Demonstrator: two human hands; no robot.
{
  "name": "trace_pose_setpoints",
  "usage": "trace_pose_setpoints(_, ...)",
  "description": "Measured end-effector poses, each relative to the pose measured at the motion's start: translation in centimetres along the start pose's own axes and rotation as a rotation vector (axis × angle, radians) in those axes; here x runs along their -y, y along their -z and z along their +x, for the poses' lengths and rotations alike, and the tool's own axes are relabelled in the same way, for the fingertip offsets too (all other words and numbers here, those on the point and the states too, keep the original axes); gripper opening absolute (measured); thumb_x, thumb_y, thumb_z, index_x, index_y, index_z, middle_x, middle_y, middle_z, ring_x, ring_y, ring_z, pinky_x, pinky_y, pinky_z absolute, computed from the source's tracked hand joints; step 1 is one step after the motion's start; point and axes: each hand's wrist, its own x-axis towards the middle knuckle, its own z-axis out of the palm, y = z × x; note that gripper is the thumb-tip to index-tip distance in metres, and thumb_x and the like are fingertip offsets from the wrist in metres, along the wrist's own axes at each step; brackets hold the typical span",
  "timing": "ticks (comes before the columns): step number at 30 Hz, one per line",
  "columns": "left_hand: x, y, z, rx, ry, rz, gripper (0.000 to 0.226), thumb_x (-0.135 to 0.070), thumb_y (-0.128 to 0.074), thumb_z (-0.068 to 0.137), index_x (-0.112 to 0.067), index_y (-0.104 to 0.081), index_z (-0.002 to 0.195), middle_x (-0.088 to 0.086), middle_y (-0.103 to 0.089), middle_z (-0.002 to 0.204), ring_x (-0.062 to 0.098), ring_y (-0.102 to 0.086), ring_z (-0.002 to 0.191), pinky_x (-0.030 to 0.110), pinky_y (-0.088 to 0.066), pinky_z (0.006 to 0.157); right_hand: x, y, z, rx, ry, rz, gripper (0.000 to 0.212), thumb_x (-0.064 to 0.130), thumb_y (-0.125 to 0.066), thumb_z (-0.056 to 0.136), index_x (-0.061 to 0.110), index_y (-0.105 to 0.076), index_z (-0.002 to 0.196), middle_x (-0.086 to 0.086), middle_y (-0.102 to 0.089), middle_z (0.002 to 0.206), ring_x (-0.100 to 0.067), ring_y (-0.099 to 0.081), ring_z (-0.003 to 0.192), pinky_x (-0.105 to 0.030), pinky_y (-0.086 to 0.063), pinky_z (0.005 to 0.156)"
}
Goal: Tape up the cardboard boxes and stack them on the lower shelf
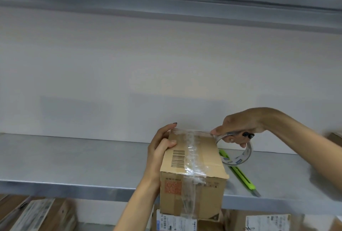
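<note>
The left hand (162,149) gripped the far left corner of the cardboard box (192,175) resting on the metal shelf (74,164), while the right hand (238,127) clasped the tape roll (236,154) at the box's far right corner, above a green cutter (240,173)

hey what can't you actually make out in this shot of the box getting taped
Head view, the only one:
- Far side of the cardboard box: turned away from the camera.
- Green cutter: upper end hidden behind the tape roll.
- Boxes below the shelf: cut off by the bottom edge, labels blurred.
- Barcode digits: too small.
</note>
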Motion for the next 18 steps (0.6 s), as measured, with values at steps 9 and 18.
trace_pose_setpoints(9, -6.0, -3.3, 3.0, 0.695, 0.063, 1.624, 0.084, -0.066, -0.016, 0.084, -0.021, -0.008, 0.154, -0.009, 0.001, 0.162, 0.004, 0.013, 0.147, 0.045, 0.013, 0.119, -1.3, -1.1, -0.6, -0.091, 0.013, 0.104, 0.053, 0.043, -0.049, 0.098, 0.019, -0.045, 0.050, 0.002, -0.031, 0.049, -0.012, -0.030, 0.041, -0.022, -0.041, 0.052)
trace_pose_setpoints(18, -5.6, -4.3, 1.6, 0.632, -0.097, 1.455, 0.071, -0.067, -0.036, 0.087, -0.033, -0.029, 0.149, -0.008, -0.040, 0.147, 0.018, -0.040, 0.129, 0.038, -0.030, 0.108, 0.5, -1.8, -1.0, -0.207, 0.016, -0.005, 0.051, 0.048, -0.048, 0.096, 0.014, -0.058, 0.059, -0.001, -0.037, 0.049, -0.014, -0.039, 0.044, -0.022, -0.048, 0.056)
